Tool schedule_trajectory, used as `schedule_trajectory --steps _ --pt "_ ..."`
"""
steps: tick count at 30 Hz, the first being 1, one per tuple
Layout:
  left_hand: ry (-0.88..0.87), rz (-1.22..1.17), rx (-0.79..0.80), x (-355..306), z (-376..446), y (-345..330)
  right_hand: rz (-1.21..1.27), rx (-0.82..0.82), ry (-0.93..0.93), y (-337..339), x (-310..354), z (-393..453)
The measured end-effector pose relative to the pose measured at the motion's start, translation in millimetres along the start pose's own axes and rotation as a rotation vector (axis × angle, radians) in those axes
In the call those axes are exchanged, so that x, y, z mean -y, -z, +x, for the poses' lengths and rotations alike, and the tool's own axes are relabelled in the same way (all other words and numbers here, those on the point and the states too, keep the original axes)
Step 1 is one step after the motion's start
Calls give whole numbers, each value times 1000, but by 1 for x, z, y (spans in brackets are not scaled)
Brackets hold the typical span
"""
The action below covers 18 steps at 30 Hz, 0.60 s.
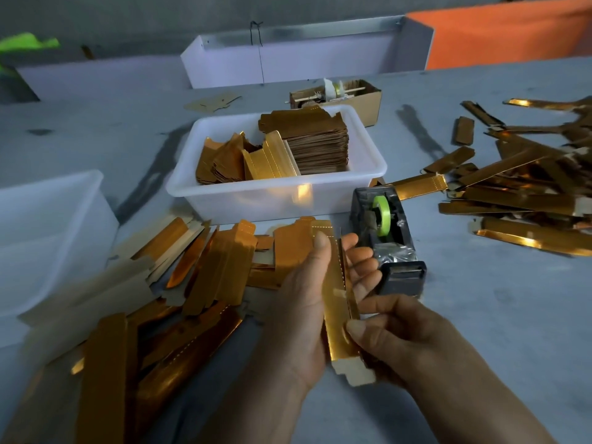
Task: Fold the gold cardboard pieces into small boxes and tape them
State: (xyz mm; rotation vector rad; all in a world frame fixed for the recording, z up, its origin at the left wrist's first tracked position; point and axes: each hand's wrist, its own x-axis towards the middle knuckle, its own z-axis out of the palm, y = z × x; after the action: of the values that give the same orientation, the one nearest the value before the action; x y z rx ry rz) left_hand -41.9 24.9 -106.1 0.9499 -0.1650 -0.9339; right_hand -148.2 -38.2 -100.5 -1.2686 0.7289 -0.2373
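Note:
A long, narrow folded gold cardboard box (336, 318) stands nearly upright at the centre, low in the head view. My left hand (304, 302) grips it from the left, thumb on its upper face and fingers curled behind. My right hand (394, 331) pinches its right edge near the middle, close to a small strip of tape. A dark tape dispenser (387, 238) with a green roll sits just right of my hands.
Loose flat gold pieces (192, 283) lie spread at the left. A white tub (275, 193) behind holds stacked pieces. Folded gold boxes (528, 187) pile up at the right. Another white tub (48, 238) stands at far left, a brown carton (368, 94) at the back.

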Motion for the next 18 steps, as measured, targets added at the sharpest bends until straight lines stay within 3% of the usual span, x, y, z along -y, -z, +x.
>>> schedule_trajectory --steps 4,10,13,15,18 --pt "-93 463 -49 2 -8 4 17 -151 178 2 0 4" --pt "-48 421 -84 -2 -16 3 -303 -229 337 2 4 0" --pt "-30 332 -136 -4 -16 4 -572 -463 491 16 18 6" --pt "-12 317 -140 -5 -16 2 -680 -542 445 30 30 18" --pt "-19 354 -122 -5 -15 -3 -663 -407 229 41 35 38"
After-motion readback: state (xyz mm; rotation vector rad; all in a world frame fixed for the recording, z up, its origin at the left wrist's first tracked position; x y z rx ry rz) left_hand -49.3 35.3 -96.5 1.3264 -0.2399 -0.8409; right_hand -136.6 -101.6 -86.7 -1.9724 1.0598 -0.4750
